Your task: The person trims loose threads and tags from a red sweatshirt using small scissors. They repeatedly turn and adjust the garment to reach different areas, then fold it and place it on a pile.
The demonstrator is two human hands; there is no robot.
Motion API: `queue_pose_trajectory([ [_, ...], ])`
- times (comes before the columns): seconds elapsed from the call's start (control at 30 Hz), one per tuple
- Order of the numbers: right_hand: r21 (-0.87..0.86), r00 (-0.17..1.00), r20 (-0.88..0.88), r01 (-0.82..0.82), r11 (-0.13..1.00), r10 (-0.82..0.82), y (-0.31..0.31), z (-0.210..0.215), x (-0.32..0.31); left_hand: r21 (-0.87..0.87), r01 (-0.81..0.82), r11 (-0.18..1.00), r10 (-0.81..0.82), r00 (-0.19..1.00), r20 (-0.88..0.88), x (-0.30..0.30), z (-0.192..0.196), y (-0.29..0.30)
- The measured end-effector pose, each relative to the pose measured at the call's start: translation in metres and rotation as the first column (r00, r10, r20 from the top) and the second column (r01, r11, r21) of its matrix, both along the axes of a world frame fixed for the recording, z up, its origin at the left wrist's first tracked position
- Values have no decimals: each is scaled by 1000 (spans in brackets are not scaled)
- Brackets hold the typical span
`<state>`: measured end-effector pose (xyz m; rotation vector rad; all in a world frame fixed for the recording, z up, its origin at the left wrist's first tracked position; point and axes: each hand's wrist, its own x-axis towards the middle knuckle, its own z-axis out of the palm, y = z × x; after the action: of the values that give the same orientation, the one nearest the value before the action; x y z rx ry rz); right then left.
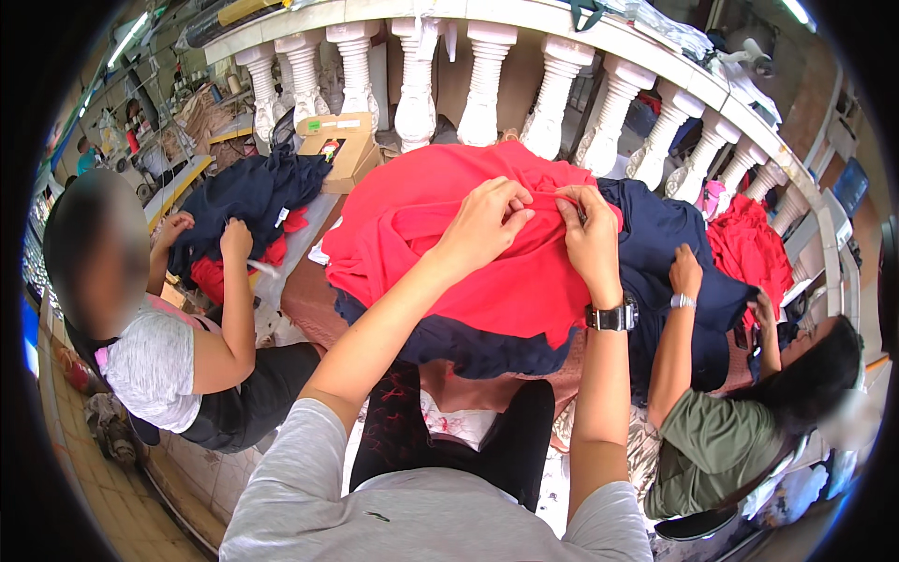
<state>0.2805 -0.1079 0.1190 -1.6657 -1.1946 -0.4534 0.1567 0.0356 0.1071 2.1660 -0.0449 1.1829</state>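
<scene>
A bright red garment [421,253] lies spread over a heap in front of me, its kind hard to make out among the folds. My left hand [487,220] pinches a gathered edge of the red cloth between thumb and fingers. Just to its right, my right hand [590,229], below a black wristwatch [612,317], grips the same edge. A short stretch of the fabric runs between the two hands. Beneath the red cloth, dark navy fabric [478,347] shows along the near side.
At my left a person [150,356] handles navy cloth [248,201]; at my right another person [740,431] handles navy cloth [670,262]. A cardboard box [342,150] stands behind the heap, before a white balustrade [487,84]. Red cloth [749,244] lies far right.
</scene>
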Motion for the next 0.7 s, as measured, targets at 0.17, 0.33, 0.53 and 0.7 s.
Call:
queue_pose_trajectory([
  [0.17, 68, 936, -293, -183, 981, 195, -5, 5, -3, -101, -46, 994, 50, 998, 34, 3, 2, -16],
  [0.33, 75, 917, -322, -221, 972, 234, -3, 12, -12, -143, -29, 989, 50, 988, 146, 10, -2, -17],
  [0.53, 127, 949, -263, -143, 982, 172, 0, 10, 14, -426, 84, 901, -12, 986, 169, -4, 10, 11],
  [0.7, 162, 936, -290, -159, 974, 201, 4, 14, 17, -224, -10, 974, 22, 999, 50, -24, 19, 8],
])
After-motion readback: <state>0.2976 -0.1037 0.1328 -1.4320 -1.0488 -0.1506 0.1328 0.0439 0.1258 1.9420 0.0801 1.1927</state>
